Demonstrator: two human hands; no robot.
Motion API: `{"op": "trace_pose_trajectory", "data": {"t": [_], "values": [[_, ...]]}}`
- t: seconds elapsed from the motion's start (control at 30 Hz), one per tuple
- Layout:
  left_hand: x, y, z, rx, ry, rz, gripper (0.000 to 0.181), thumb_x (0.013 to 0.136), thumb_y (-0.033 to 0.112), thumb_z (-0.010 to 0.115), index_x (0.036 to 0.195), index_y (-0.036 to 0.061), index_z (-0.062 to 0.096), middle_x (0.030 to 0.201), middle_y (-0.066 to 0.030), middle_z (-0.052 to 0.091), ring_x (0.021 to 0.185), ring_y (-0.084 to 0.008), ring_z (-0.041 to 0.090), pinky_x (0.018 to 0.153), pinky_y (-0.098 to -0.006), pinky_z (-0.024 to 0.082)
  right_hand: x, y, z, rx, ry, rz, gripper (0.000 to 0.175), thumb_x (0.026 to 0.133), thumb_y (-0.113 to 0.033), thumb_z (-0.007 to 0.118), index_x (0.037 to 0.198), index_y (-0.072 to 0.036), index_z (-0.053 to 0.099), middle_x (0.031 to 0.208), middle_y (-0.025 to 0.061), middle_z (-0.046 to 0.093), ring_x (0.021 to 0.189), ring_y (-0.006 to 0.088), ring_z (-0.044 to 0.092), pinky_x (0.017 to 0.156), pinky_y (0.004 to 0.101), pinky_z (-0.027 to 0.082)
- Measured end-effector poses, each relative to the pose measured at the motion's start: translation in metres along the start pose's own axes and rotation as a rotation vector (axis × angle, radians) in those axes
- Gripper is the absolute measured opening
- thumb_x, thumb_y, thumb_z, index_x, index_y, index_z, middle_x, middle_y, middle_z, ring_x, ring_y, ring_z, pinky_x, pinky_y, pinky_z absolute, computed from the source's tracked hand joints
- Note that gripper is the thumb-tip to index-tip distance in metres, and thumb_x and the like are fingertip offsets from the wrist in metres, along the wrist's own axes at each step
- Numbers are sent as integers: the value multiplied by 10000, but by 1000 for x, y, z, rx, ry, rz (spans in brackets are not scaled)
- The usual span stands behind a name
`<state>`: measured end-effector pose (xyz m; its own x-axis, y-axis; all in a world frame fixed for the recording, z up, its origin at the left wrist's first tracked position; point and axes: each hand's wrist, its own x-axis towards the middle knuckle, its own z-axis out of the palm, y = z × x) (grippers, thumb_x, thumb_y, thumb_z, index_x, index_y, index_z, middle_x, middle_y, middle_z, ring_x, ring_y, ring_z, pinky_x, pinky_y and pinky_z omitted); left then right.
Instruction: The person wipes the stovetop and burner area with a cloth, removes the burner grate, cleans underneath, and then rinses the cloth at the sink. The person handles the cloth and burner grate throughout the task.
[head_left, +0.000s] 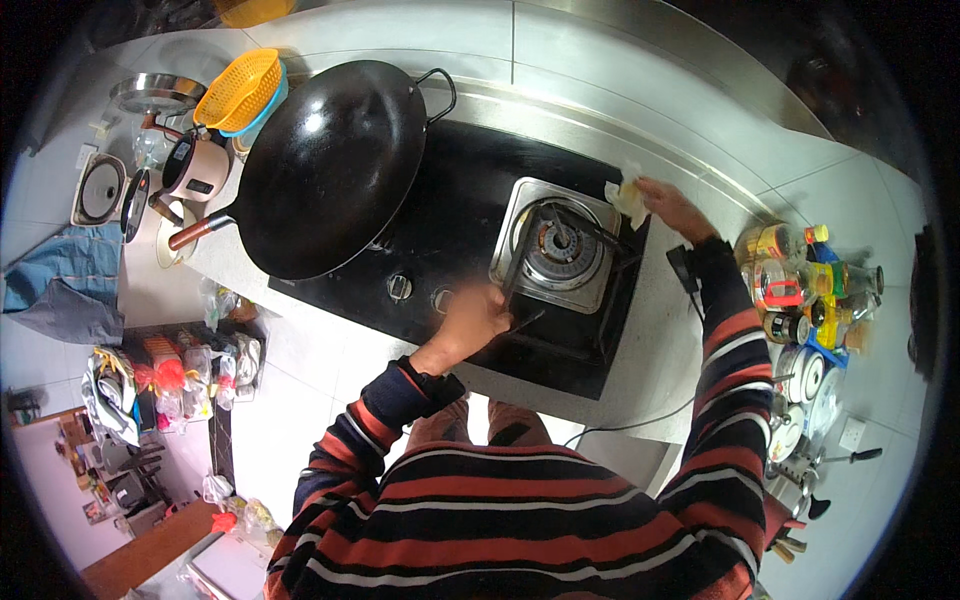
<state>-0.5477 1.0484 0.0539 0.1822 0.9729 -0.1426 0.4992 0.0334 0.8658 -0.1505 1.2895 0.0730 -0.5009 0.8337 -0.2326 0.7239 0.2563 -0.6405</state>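
Observation:
My left hand (472, 326), slightly blurred, grips a black metal pan support (519, 259) by its near left part. The support looks tilted over the right-hand gas burner (561, 262), which sits in a square stainless-steel drip tray (581, 297). A crumpled, pale wiping tissue or cloth (628, 196) is pinched in my right hand (679, 210) at the far right corner of the black gas hob (465, 195). Over the hob's left side rests a large black wok (322, 180), its wooden handle (201, 229) pointing left.
Left of the wok stand a pink electric pot (201, 169) and an orange plastic basket (244, 90). Bottles and jars (787, 281) crowd the right counter. A black cable (637, 427) trails over the counter's front edge. Control knobs (399, 286) line the hob's front.

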Motion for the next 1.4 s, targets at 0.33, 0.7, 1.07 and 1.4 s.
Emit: {"op": "trace_pose_trajectory", "data": {"t": [0.33, 0.7, 1.07, 1.4], "values": [[6, 11, -22, -294, -95, -104, 147, 815, 40, 736, 848, -18, 604, 847, -141, 638, 774, -225, 625, 704, -350, 504, 176, -107, 52, -82, -426, -601, 429, 1028, -140, 442, 1412, 42, 499, 1441, 213, 557, 1332, 339, 530, 1158, 416, 378], [13, 14, -30, -92, -115, 58, 200, 785, 37, 706, 961, -36, 646, 882, -147, 675, 807, -259, 645, 755, -381, 525, 88, -18, 50, -154, -295, -338, 587, 898, 125, 483, 1468, -12, 458, 1637, 197, 278, 1543, 330, 237, 1262, 399, 228], [0, 4, -13, -330, -47, -151, 163, 823, 18, 743, 902, -19, 605, 797, -64, 628, 759, -130, 591, 691, -312, 498, 33, 5, 4, -255, -85, -31, 459, 959, -86, 506, 1417, -69, 518, 1436, 222, 528, 1360, 341, 498, 1171, 413, 365], [-2, 17, -22, -309, -61, -132, 132, 845, -19, 714, 922, -39, 608, 797, -62, 617, 754, -122, 576, 687, -302, 495, 192, -106, 83, -239, -261, -695, 496, 924, -26, 501, 1409, 75, 465, 1537, 225, 409, 1471, 343, 350, 1223, 385, 297]]}}
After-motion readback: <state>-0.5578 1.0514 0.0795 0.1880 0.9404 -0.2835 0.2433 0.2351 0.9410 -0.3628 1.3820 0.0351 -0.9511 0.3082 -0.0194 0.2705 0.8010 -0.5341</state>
